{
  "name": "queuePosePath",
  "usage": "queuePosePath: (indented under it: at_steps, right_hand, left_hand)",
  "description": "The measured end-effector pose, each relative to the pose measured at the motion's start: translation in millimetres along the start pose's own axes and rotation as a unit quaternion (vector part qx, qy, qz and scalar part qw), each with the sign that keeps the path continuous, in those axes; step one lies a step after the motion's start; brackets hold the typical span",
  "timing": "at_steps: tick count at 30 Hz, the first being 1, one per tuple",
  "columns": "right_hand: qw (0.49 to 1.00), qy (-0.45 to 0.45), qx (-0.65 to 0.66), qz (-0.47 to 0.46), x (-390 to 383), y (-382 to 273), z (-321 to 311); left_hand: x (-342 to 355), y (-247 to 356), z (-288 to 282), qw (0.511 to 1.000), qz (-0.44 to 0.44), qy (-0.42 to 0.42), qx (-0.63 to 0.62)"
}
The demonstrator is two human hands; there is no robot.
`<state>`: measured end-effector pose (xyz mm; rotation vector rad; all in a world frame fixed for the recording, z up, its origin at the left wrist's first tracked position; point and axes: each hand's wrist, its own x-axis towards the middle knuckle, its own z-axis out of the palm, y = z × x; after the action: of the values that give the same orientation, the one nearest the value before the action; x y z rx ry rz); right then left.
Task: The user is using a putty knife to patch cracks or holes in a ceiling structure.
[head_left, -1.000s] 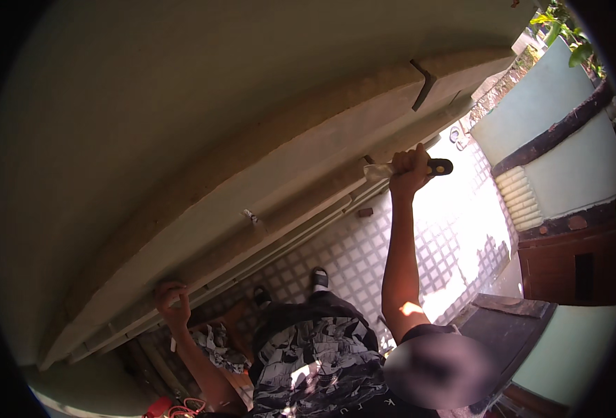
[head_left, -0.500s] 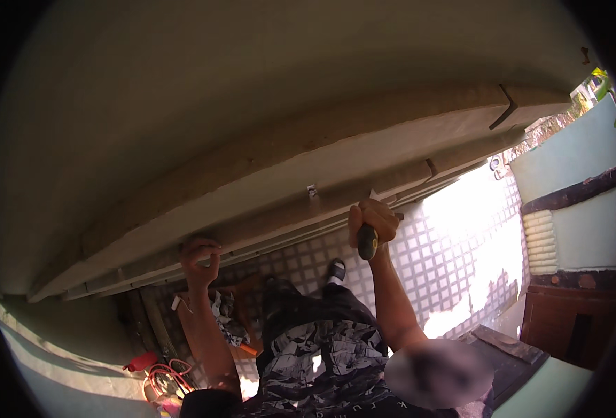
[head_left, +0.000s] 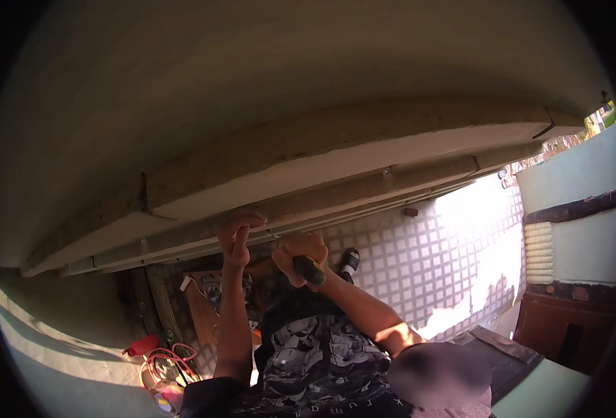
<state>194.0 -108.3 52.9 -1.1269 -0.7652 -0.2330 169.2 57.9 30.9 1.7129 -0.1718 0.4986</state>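
My right hand (head_left: 301, 258) is closed in a fist around a scraper (head_left: 310, 270) with a dark handle and yellow detail. Its working end is hidden behind my fist. The fist is in front of my body, just below the ledges and apart from them. To its left, my left hand (head_left: 240, 235) is raised at the edge of the lower pale ledge (head_left: 308, 203). Its fingers bend to the right with the thumb below, and nothing shows in them. Above runs a thicker ledge (head_left: 349, 167) with a dark crack near each end.
Below lies a tiled floor (head_left: 384, 258), brightly sunlit at right, with a small brown block (head_left: 410, 212) on it. A red hose (head_left: 168, 362) coils at lower left beside wooden posts (head_left: 158, 299). A brown wooden cabinet (head_left: 555, 331) stands at right.
My right hand has moved left and down, away from the ledge, with the scraper still in it. My left hand has shifted slightly right and up. The view has shifted, too.
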Motion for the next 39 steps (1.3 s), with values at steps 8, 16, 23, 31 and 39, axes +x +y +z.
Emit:
queuePosePath:
  at_steps: [8,16,23,31,39]
  right_hand:
    - [0.897,0.077,-0.381,-0.209,24.9,-15.3,-97.7]
    - [0.937,0.023,-0.298,-0.180,5.5,15.3,-45.0]
    - [0.993,-0.087,-0.044,-0.067,-27.2,3.6,72.4]
    - [0.961,0.243,0.129,-0.010,-31.2,55.9,-23.4]
    - [0.878,0.354,-0.285,-0.152,-15.6,35.3,-45.5]
  left_hand:
    - [-13.2,8.0,-76.5,0.950,0.130,-0.047,0.281]
    - [-11.3,-3.4,-89.7,0.986,0.042,-0.033,0.160]
    - [-10.4,-4.9,-92.0,0.988,-0.010,-0.057,0.145]
    - [-9.3,-8.3,-90.0,0.990,0.026,-0.048,0.129]
    - [-8.6,-6.4,-88.2,0.990,0.049,-0.066,0.110]
